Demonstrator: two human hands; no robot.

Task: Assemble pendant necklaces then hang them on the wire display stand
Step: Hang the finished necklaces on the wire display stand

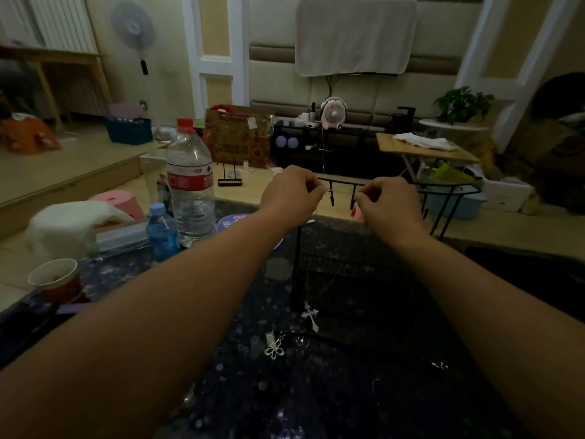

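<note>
Where the dark speckled tabletop [316, 391] lies nearest, a silver flower-shaped pendant [274, 349] flat on it, with a small ring [303, 341] just to its right. Slightly farther, a silver cross pendant [310, 315] dangling on a thin chain [308, 280], low and close above the tabletop, in front of the black wire stand [342, 185]. Two bare forearms reaching forward from both lower corners. Left hand [289, 194] raised, fingers curled, pinching one end of the chain at the stand's top bar. Right hand [387, 198] at the same height, fingers curled, pinching the other end just beside a downward hook of the bar. Chain ends too fine to make out clearly between the fingertips. On the left, a paper cup [53, 277] at the table edge, a small blue bottle [162, 231], then a large clear water bottle [189, 179] with a red cap and red label. Beyond these, a pink stool [118, 201] on the floor and a brown paper bag [239, 136]. Farther back, a small pink desk fan [333, 113] on a low dark cabinet, a folding wooden table [424, 147] with white cloth on it to the right, a potted plant [462, 103], and a draped rectangle [354, 36] on the far wall.
</note>
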